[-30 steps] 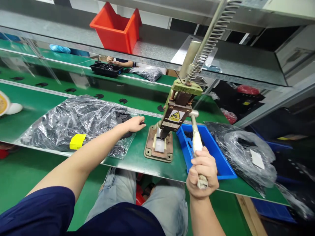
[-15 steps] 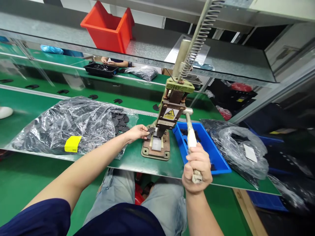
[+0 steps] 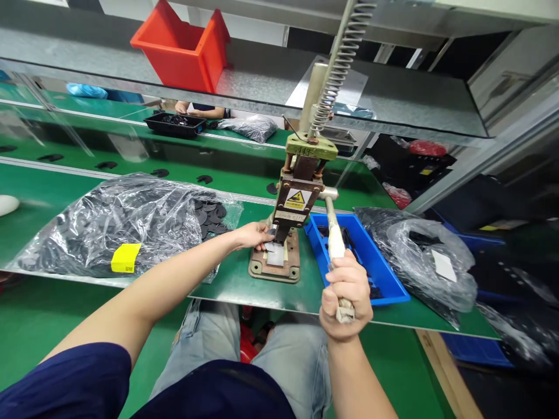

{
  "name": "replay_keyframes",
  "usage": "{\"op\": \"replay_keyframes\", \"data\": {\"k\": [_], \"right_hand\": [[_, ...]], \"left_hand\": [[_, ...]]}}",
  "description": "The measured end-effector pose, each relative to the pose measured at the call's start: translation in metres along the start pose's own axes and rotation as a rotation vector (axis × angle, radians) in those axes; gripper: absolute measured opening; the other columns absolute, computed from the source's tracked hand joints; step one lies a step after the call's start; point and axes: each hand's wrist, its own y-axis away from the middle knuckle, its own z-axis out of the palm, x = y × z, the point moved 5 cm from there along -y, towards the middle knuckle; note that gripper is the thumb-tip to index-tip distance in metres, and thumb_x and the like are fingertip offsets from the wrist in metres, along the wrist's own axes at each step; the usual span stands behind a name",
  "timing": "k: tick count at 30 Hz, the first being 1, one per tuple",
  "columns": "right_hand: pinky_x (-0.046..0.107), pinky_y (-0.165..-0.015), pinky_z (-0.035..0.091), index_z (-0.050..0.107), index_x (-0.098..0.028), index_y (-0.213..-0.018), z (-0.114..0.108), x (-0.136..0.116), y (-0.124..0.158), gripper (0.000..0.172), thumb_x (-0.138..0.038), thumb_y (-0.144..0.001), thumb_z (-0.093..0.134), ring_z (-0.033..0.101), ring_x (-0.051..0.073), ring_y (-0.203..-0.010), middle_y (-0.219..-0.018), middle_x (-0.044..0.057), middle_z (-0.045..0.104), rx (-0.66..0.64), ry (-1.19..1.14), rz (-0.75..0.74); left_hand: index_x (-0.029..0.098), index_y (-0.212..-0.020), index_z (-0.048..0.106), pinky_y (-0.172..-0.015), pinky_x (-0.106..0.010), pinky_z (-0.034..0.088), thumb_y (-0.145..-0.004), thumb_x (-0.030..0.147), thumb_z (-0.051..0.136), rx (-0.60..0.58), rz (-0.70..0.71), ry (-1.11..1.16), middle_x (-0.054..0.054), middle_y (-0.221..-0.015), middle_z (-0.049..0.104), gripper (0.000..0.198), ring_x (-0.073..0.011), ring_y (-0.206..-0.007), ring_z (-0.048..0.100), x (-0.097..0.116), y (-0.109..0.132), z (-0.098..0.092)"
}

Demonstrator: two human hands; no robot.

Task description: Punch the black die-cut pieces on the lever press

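My right hand (image 3: 347,295) is wrapped round the taped lever handle (image 3: 335,235) of a hand press (image 3: 298,192). The handle slants down towards me from the press's right side. At the press base (image 3: 262,269), my left hand (image 3: 254,235) pinches a dark flat piece (image 3: 271,233) beside the ram, over the light plate (image 3: 276,255). Part of that piece is hidden by my fingers and the ram. Left of the press, a clear plastic bag (image 3: 109,215) with a yellow label spills dark flat pieces (image 3: 210,216) from its open end.
A blue bin (image 3: 388,294) with dark parts stands right of the press, beside another plastic bag (image 3: 437,267). Curved dark pieces (image 3: 204,178) lie spaced along the green strip behind. An orange bin (image 3: 187,58) sits on the shelf above. A co-worker's hands (image 3: 186,109) show beyond.
My left hand has moved slightly right, bringing the dark piece closer in beside the press's ram. My right hand keeps its hold on the lever. The whole view has shifted a little.
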Motion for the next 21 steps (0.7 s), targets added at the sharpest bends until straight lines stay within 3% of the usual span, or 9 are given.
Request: {"op": "replay_keyframes", "data": {"k": [7, 11, 16, 19, 21], "right_hand": [[0.066, -0.11, 0.055, 0.058, -0.023, -0.081, 0.002, 0.002, 0.001, 0.014, -0.028, -0.091, 0.066, 0.069, 0.023, -0.1, -0.084, 0.0, 0.065, 0.033, -0.001, -0.006], [0.066, -0.107, 0.057, 0.06, -0.024, -0.081, 0.001, 0.002, 0.002, 0.014, -0.03, -0.092, 0.066, 0.07, 0.023, -0.098, -0.083, 0.001, 0.065, 0.05, -0.004, -0.018], [0.066, -0.108, 0.056, 0.061, -0.023, -0.083, -0.002, 0.002, -0.001, 0.009, -0.026, -0.09, 0.067, 0.07, 0.023, -0.098, -0.085, 0.001, 0.066, -0.012, -0.005, -0.024], [0.064, -0.107, 0.057, 0.064, -0.023, -0.085, -0.005, 0.003, -0.005, 0.007, -0.02, -0.085, 0.07, 0.071, 0.023, -0.098, -0.086, 0.0, 0.068, -0.065, -0.002, -0.054], [0.062, -0.106, 0.057, 0.066, -0.024, -0.09, -0.006, 0.004, -0.009, 0.014, -0.018, -0.081, 0.074, 0.071, 0.023, -0.097, -0.09, 0.0, 0.07, -0.089, -0.007, -0.071]], "left_hand": [[0.018, -0.089, 0.061, -0.047, -0.02, 0.051, -0.084, 0.023, 0.082, -0.018, -0.123, -0.147, 0.005, -0.06, 0.063, 0.022, -0.0121, -0.047, 0.064, 0.009, -0.013, 0.002], [0.019, -0.097, 0.063, -0.049, -0.021, 0.053, -0.082, 0.023, 0.083, -0.024, -0.213, -0.136, 0.003, -0.061, 0.064, 0.025, -0.013, -0.046, 0.065, 0.007, -0.014, 0.007], [0.017, -0.092, 0.064, -0.052, -0.02, 0.054, -0.084, 0.024, 0.079, -0.052, -0.07, -0.177, 0.001, -0.066, 0.068, 0.019, -0.0114, -0.051, 0.066, 0.017, -0.008, 0.006], [0.017, -0.098, 0.068, -0.061, -0.023, 0.056, -0.087, 0.027, 0.074, -0.124, 0.062, -0.211, -0.006, -0.086, 0.076, 0.017, -0.0145, -0.069, 0.072, 0.033, -0.001, -0.024], [0.018, -0.11, 0.071, -0.069, -0.026, 0.057, -0.089, 0.032, 0.069, -0.009, 0.158, -0.314, -0.007, -0.101, 0.078, 0.025, -0.0157, -0.079, 0.073, 0.042, 0.005, -0.065]]}}
